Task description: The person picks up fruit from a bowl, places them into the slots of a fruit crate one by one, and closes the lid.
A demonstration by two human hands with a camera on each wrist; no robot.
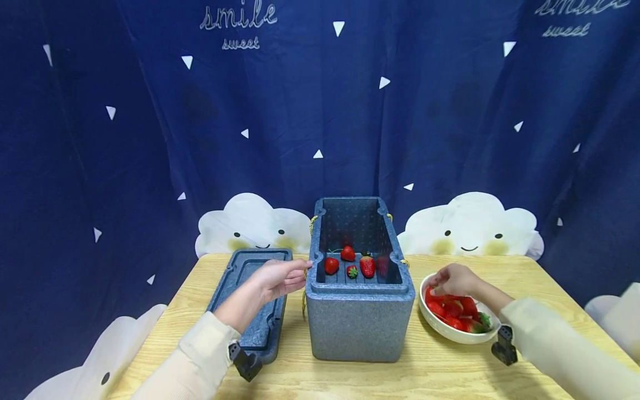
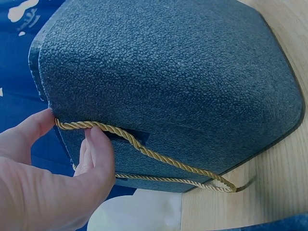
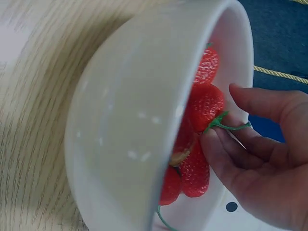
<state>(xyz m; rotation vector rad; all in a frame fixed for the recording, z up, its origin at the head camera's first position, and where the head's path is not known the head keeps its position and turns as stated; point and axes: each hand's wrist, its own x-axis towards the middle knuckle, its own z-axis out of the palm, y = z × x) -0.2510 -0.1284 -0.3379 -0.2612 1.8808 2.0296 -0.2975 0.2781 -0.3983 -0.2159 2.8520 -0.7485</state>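
Presently, red strawberries (image 1: 452, 307) heap in the white bowl (image 1: 467, 336). Right hand (image 1: 454, 279) among them, fingers bent; cannot tell if one is gripped. Blue-grey box (image 1: 357, 328) beside, four more berries (image 1: 367, 268) showing inside. Left hand (image 1: 281, 278), fingers extended, touches box's rim near gold cord (image 2: 166, 160). Lid (image 1: 265, 325) on bench (image 1: 350, 383), left.

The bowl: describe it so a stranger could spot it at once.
On the table, find the big box. Right of it in the head view is the bowl, the right hand partly inside; unlike box and lid, it is white and round.
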